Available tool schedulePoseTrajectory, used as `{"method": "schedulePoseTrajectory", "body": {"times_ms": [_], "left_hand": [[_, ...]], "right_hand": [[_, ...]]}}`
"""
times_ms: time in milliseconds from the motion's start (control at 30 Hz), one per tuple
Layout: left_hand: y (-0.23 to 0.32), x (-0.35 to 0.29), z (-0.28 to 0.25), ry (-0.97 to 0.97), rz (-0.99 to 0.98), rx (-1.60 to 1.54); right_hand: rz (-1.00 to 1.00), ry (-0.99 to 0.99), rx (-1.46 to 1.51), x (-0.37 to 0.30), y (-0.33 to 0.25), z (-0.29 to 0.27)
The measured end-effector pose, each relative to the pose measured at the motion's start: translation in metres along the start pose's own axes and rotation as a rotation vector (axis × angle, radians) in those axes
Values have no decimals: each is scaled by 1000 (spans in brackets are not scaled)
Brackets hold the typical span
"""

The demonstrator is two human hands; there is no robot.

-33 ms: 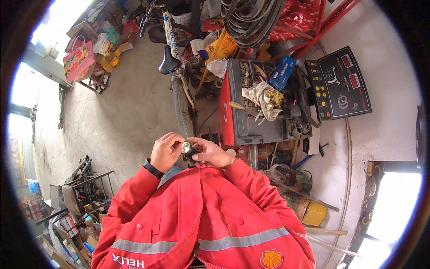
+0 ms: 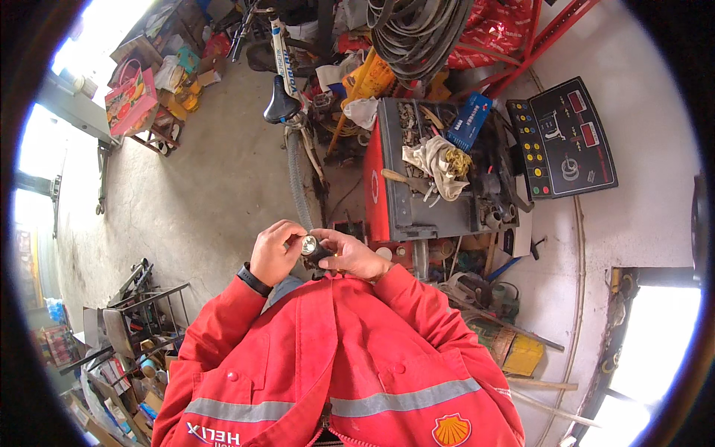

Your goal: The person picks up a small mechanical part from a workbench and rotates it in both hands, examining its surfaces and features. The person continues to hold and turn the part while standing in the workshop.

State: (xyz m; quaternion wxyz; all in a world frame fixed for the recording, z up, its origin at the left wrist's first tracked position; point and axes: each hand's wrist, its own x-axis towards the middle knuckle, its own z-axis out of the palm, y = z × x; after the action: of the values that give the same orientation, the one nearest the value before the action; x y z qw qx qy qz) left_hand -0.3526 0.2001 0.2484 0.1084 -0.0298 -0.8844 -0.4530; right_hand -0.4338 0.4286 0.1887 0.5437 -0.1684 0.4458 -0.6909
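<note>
A small black flashlight is held up in front of my jacket, its round bright lens end tipped upward and to the left. My right hand wraps the dark body, thumb along its near side and fingers over the top. The fingertips of my left hand, bent into a pinch, touch the rim of the lens end. A dark band circles my left wrist. Part of the flashlight's body is hidden behind the right fingers.
Right of my hands stands a red and grey tool cart bearing a crumpled cloth and a blue box. A bicycle leans ahead. A metal rack and clutter lie at left. A black control panel rests against the wall.
</note>
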Motion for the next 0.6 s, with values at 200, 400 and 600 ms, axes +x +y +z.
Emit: {"method": "schedulePoseTrajectory", "body": {"times_ms": [200, 400, 600], "left_hand": [[2, 1, -3, -26, -63, -60], [8, -5, -3, -20, -1, -147], [7, -9, -7, -48, 242, 41]], "right_hand": [[-67, 87, -156, 3, 0, 4], [-67, 256, -200, 0, -5, 9], [-90, 318, -234, 0, -10, 17]]}}
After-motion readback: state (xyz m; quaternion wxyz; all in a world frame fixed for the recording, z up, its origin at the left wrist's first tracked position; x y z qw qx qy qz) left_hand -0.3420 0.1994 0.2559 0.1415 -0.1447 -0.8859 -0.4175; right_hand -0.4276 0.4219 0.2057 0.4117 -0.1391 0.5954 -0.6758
